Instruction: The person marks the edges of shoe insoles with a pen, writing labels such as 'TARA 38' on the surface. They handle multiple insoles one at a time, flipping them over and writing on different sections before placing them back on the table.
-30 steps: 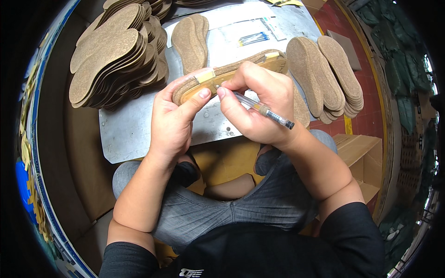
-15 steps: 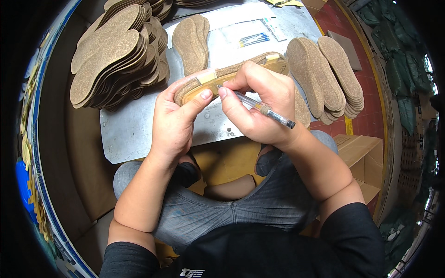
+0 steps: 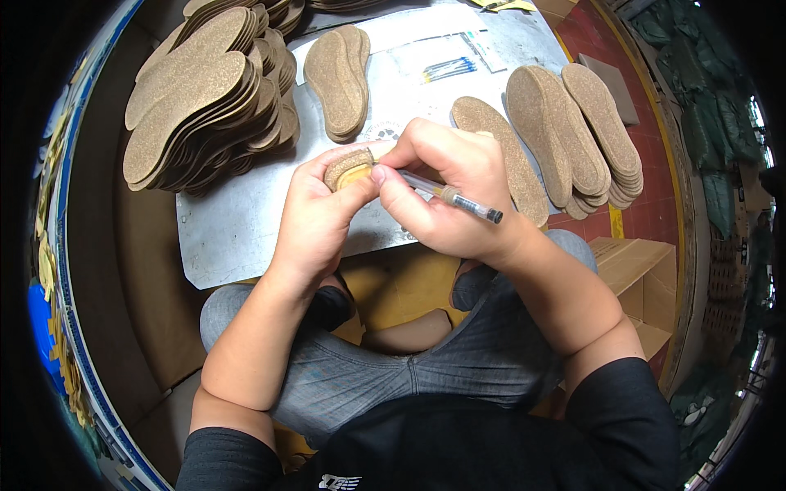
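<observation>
Gripped in my left hand (image 3: 315, 204) is a brown cork insole (image 3: 345, 163) with a yellowish insole-shaped template (image 3: 354, 177) laid on it. The pair is turned almost end-on, so only one short end shows and the rest is hidden. My right hand (image 3: 450, 188) pinches a clear pen with a black end (image 3: 454, 197), its tip at the edge of the insole, close to my left thumb. Just beyond my right hand a single cork insole (image 3: 499, 151) lies on the table.
The metal table (image 3: 221, 237) carries a tall pile of cork insoles (image 3: 192, 106) at left, a smaller stack (image 3: 337, 82) at the back, and more stacks (image 3: 565, 135) at right. Blue-tipped pen refills (image 3: 449, 69) lie on white paper. A cardboard box (image 3: 634, 278) stands on the floor at right.
The insole and template have swung from lengthwise view to nearly end-on. My right hand and the pen have shifted slightly left, uncovering the insole lying on the table behind.
</observation>
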The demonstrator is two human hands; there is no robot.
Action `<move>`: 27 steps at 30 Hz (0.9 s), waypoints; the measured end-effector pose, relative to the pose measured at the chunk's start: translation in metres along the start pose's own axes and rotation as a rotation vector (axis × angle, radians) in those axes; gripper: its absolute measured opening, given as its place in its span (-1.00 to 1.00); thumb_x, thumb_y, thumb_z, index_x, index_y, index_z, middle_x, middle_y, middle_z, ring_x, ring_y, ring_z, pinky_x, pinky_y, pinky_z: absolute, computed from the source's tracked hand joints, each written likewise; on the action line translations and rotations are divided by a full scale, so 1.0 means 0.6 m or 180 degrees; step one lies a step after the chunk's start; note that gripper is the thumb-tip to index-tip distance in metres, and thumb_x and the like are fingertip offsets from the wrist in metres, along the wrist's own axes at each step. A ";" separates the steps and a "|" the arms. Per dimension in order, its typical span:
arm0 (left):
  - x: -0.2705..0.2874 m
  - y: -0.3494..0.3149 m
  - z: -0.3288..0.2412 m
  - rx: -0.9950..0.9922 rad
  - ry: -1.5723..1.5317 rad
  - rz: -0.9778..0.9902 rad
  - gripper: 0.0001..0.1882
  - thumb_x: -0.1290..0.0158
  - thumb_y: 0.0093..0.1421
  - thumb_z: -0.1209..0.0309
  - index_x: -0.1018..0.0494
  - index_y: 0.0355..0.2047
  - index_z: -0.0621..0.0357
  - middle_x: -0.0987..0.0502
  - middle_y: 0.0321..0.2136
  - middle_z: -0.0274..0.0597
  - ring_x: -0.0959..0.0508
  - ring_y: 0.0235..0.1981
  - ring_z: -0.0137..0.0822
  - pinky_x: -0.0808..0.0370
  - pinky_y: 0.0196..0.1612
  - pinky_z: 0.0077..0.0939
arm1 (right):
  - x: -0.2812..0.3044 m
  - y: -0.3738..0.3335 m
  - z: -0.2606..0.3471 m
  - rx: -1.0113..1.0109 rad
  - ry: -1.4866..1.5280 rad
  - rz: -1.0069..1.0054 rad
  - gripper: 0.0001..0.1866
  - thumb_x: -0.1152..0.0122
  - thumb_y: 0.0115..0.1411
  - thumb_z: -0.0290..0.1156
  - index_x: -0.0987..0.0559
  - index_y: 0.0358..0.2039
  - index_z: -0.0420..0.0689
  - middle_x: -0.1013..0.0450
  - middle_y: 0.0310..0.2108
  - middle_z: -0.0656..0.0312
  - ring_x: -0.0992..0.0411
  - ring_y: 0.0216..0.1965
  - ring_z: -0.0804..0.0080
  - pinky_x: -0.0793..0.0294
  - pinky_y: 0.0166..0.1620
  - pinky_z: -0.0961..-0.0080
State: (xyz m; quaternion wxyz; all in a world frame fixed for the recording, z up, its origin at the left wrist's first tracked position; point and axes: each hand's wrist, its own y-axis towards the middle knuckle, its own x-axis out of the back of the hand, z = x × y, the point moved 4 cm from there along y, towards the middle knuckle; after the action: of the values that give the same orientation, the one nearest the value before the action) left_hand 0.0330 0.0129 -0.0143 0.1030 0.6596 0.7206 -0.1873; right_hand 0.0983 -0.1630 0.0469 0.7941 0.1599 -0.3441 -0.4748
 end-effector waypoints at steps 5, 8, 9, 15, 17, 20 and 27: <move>0.002 0.001 0.013 0.0096 0.0252 0.0147 -0.63 -0.37 0.49 0.46 -0.68 0.20 0.45 -0.80 0.06 -0.09 -0.75 0.04 -0.39 -0.68 0.20 -0.43 | -0.008 -0.002 -0.001 0.0115 -0.0069 0.0061 -0.85 -0.56 0.27 -0.52 -0.69 -0.34 -0.24 -0.63 -0.48 0.12 -0.66 -0.48 0.40 -0.62 -0.37 0.44; 0.000 0.000 0.015 0.0163 0.0327 0.0209 -0.65 -0.35 0.48 0.48 -0.70 0.18 0.45 -0.81 0.02 -0.10 -0.76 0.02 -0.39 -0.69 0.17 -0.44 | -0.012 -0.005 -0.001 0.0030 0.0052 0.0119 -0.85 -0.56 0.28 -0.52 -0.68 -0.34 -0.23 -0.61 -0.49 0.13 -0.63 -0.49 0.42 -0.60 -0.37 0.45; -0.002 -0.001 0.014 0.0164 0.0279 0.0263 -0.67 -0.34 0.49 0.49 -0.70 0.17 0.45 -0.82 0.01 -0.10 -0.76 0.01 -0.38 -0.69 0.16 -0.44 | -0.013 -0.005 -0.001 -0.0009 0.0092 0.0142 -0.84 -0.56 0.28 -0.53 -0.68 -0.34 -0.23 -0.61 -0.49 0.14 -0.63 -0.50 0.42 -0.59 -0.38 0.46; -0.007 0.000 0.008 0.0220 0.0461 0.0310 -0.69 -0.25 0.46 0.58 -0.70 0.15 0.45 -0.82 0.00 -0.08 -0.76 0.02 -0.37 -0.68 0.17 -0.43 | -0.013 -0.006 -0.001 0.0042 0.0083 0.0175 -0.84 -0.56 0.29 -0.54 -0.67 -0.33 -0.23 -0.60 -0.50 0.15 -0.63 -0.50 0.43 -0.60 -0.37 0.49; -0.008 -0.001 0.008 0.0217 0.0496 0.0288 -0.70 -0.25 0.47 0.57 -0.71 0.15 0.45 -0.82 0.01 -0.08 -0.76 0.02 -0.37 -0.68 0.18 -0.43 | -0.013 -0.006 -0.001 0.0051 0.0110 0.0163 -0.84 -0.56 0.29 -0.54 -0.67 -0.33 -0.23 -0.60 -0.49 0.15 -0.64 -0.49 0.43 -0.61 -0.37 0.48; -0.009 -0.001 0.008 0.0208 0.0526 0.0277 -0.70 -0.25 0.47 0.57 -0.71 0.14 0.45 -0.82 0.01 -0.08 -0.76 0.02 -0.37 -0.68 0.18 -0.43 | -0.013 -0.006 -0.001 0.0050 0.0102 0.0162 -0.84 -0.56 0.29 -0.54 -0.67 -0.33 -0.24 -0.60 -0.49 0.14 -0.65 -0.49 0.41 -0.62 -0.36 0.48; -0.010 -0.002 0.007 0.0113 0.0564 0.0332 -0.72 -0.27 0.51 0.54 -0.71 0.14 0.45 -0.82 0.02 -0.07 -0.76 0.03 -0.37 -0.68 0.19 -0.44 | -0.012 -0.006 -0.001 0.0078 0.0060 0.0110 -0.84 -0.56 0.29 -0.52 -0.67 -0.32 -0.24 -0.61 -0.49 0.13 -0.66 -0.48 0.38 -0.63 -0.36 0.47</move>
State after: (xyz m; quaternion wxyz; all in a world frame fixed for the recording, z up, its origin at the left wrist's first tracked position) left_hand 0.0318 0.0055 -0.0158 0.0368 0.7119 0.6881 -0.1354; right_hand 0.0945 -0.1586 0.0417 0.8034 0.1682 -0.3451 -0.4552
